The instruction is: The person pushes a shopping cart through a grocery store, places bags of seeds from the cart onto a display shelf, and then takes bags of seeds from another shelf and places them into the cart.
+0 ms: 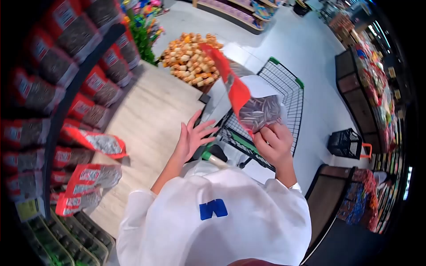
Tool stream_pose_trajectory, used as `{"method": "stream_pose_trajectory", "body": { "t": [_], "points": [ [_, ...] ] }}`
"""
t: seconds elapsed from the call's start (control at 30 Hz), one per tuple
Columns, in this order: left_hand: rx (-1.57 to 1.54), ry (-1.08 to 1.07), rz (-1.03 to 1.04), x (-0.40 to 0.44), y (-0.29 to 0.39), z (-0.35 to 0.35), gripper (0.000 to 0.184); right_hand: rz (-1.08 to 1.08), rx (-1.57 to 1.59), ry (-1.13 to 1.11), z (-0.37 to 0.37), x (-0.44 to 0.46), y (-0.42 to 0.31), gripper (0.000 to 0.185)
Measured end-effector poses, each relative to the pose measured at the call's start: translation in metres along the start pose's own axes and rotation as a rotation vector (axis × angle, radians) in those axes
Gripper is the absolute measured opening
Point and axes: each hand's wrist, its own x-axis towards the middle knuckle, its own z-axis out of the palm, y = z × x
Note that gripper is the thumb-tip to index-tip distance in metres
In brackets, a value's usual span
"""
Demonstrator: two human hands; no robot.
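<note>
My right hand (276, 144) is closed on the lower edge of a red and clear bag of sunflower seeds (261, 111), held tilted above the shopping cart (290, 104). The striped seeds show through its clear part, and its red top points up and to the left. My left hand (194, 138) is open with fingers spread, holding nothing, between the pale wooden counter (146, 119) and the cart's handle end. More red seed bags (93, 179) lie on the counter's left side.
Rows of similar red bags (73, 33) fill the left shelf behind a dark curved rail (60, 106). Beyond the counter is a heap of small orange and cream packages (191, 60). A black basket (345, 144) with a red handle stands right. Stocked shelves (370, 84) line the aisle.
</note>
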Motion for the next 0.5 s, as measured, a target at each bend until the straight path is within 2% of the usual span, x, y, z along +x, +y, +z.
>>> {"method": "stream_pose_trajectory", "body": {
  "t": [0.03, 0.07, 0.13, 0.17, 0.23, 0.3, 0.37, 0.4, 0.5],
  "points": [
    [-0.077, -0.042, 0.063, -0.006, 0.019, 0.006, 0.086, -0.057, 0.060, -0.002, 0.006, 0.013, -0.015, 0.020],
    [-0.153, 0.057, 0.126, -0.015, 0.032, 0.013, 0.085, -0.080, 0.102, 0.008, 0.013, 0.025, -0.028, 0.020],
    [-0.357, 0.188, 0.198, -0.026, 0.046, -0.004, 0.078, -0.277, 0.279, -0.151, 0.030, 0.046, -0.055, 0.018],
    [-0.330, 0.130, 0.342, -0.038, 0.043, -0.012, 0.070, -0.305, 0.312, -0.149, 0.038, 0.051, -0.070, 0.018],
    [-0.462, 0.081, 0.453, -0.056, 0.046, -0.010, 0.066, -0.442, 0.362, -0.176, 0.055, 0.060, -0.098, 0.017],
    [-0.425, 0.174, 0.545, -0.070, 0.038, -0.022, 0.063, -0.462, 0.449, -0.234, 0.064, 0.068, -0.114, 0.016],
    [-0.498, 0.203, 0.518, -0.078, 0.041, -0.034, 0.062, -0.460, 0.489, -0.233, 0.076, 0.071, -0.124, 0.019],
    [-0.496, 0.211, 0.539, -0.081, 0.044, -0.041, 0.062, -0.474, 0.525, -0.310, 0.077, 0.072, -0.127, 0.019],
    [-0.600, 0.161, 0.636, -0.092, 0.053, -0.053, 0.062, -0.464, 0.692, -0.187, 0.083, 0.081, -0.143, 0.019]
  ]
}}
